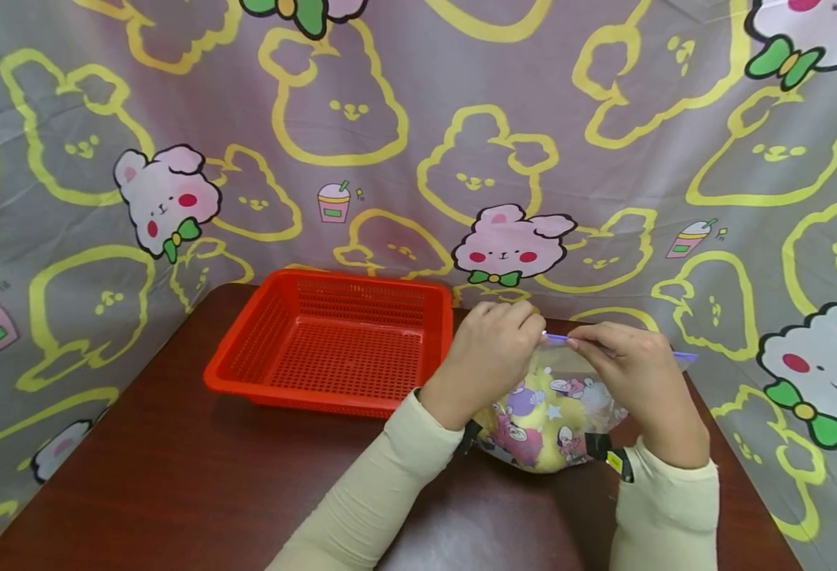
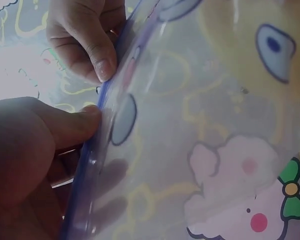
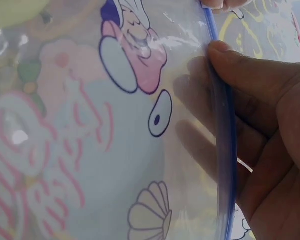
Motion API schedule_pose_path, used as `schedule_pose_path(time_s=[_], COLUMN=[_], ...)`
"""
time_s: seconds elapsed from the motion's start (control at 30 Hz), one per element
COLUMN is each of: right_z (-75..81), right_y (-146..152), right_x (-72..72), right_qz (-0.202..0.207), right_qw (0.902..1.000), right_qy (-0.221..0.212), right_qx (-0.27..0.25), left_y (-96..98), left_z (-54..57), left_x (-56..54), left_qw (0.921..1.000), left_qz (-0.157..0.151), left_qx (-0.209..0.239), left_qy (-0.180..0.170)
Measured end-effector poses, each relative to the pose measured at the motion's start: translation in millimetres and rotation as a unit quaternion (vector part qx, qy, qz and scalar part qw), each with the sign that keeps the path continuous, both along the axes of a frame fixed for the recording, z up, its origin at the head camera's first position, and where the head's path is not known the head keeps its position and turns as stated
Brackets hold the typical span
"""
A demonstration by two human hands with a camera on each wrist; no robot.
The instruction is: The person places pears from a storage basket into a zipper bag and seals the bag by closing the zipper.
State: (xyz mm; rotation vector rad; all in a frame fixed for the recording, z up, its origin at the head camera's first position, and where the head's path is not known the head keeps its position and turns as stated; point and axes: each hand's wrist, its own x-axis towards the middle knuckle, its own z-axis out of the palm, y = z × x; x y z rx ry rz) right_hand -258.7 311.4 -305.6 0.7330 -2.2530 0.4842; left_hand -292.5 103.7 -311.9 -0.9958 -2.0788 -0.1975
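Observation:
A clear zip bag (image 1: 554,404) with cartoon prints stands on the table, and something pale yellow shows inside it. Along its top runs a blue-purple zip strip (image 1: 684,358). My left hand (image 1: 490,353) grips the strip near its left end, the thumb (image 2: 82,125) on the near face in the left wrist view. Close beside it, my right hand (image 1: 632,373) pinches the same edge between thumb and fingers. Through the clear plastic in the right wrist view, the right fingers (image 3: 197,105) show behind the bag. The bag's far side is mostly hidden.
To the left of the bag is a red plastic basket (image 1: 247,373) with a slotted floor and nothing seen inside. Both rest on a dark brown table (image 1: 176,484). A printed cartoon curtain (image 1: 404,182) hangs behind and along the sides.

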Motion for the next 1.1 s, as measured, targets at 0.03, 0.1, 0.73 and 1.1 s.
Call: schedule_pose_path(time_s=[0.03, 0.1, 0.73, 1.1], right_z=[0.0, -0.1, 1.3, -0.3], right_y=[0.0, 0.2, 0.8, 0.6], right_x=[0.0, 0.0, -1.1, 2.7], right_qz=[-0.001, -0.005, -0.009, -0.019], right_qw=[1.0000, 1.0000, 0.9999, 0.9997], right_qy=[0.000, -0.001, -0.005, -0.011], right_qx=[0.000, 0.002, 0.001, 0.001], left_y=[-1.0, -2.7, -11.4, -15.9], left_z=[0.4, 1.0, 5.9, 4.5], left_x=[0.2, 0.4, -4.4, -2.6], left_qw=[1.0000, 1.0000, 0.9977, 0.9975], left_qz=[0.000, 0.001, -0.019, -0.011], left_qx=[0.000, 0.000, 0.018, 0.013], left_qy=[-0.004, -0.009, -0.063, -0.069])
